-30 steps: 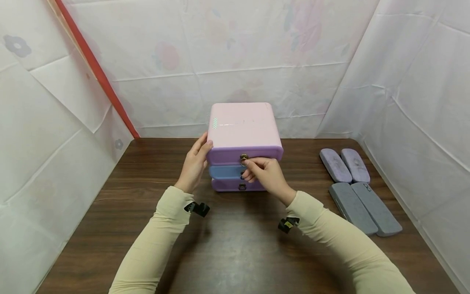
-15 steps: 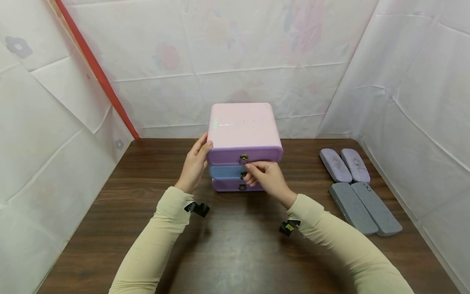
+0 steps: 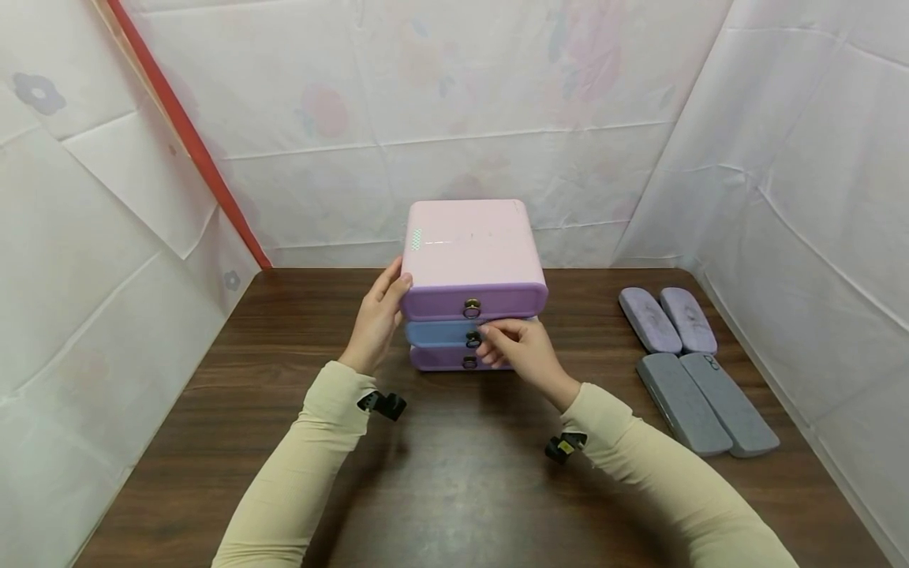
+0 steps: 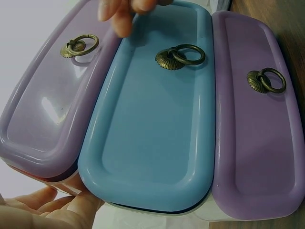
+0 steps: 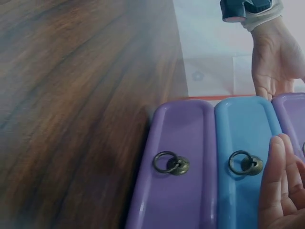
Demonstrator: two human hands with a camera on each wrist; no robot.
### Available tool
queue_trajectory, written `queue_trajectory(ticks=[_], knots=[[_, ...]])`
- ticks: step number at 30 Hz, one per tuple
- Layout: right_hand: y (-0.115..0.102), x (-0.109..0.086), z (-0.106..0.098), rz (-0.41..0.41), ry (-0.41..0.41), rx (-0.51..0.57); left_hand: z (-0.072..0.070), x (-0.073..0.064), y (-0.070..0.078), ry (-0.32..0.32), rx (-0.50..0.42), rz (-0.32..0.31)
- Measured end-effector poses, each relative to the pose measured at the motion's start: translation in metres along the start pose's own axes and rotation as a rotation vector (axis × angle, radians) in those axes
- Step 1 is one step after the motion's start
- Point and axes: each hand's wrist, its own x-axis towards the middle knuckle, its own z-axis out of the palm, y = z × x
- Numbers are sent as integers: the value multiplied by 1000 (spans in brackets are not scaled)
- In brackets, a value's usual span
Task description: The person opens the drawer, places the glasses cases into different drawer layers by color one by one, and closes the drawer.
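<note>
A small chest of drawers with a pink top (image 3: pixel 472 241) stands on the table. Its front has a purple top drawer (image 3: pixel 435 303), a blue middle drawer (image 3: pixel 432 334) and a purple bottom drawer (image 4: pixel 259 157), each with a bronze ring pull. All three look closed. My left hand (image 3: pixel 374 317) rests along the chest's left side, its thumb at the front corner. My right hand (image 3: pixel 524 351) hovers at the right of the blue drawer, fingers bent loosely. In the left wrist view its fingertips (image 4: pixel 124 21) are apart from the blue drawer's ring (image 4: pixel 190 55).
On the right of the brown table (image 3: pixel 234 410) lie two lilac oblong cases (image 3: pixel 649 319) and, nearer, two grey oblong cases (image 3: pixel 683 402). White patterned sheeting (image 3: pixel 312 189) hangs at the back and both sides. A red strip (image 3: pixel 192 142) runs down the left corner.
My right hand has let go of the top drawer's ring and moved slightly down and right, beside the blue drawer's ring. My left hand has stayed in place.
</note>
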Motion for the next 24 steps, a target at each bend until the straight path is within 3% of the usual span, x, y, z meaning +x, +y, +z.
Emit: queue_trajectory(ticks=[11, 24], knots=[[25, -6, -1, 81, -26, -12, 0, 0, -1, 7, -4, -1], [45, 0, 8, 217, -58, 27, 0, 0, -1, -2, -7, 10]])
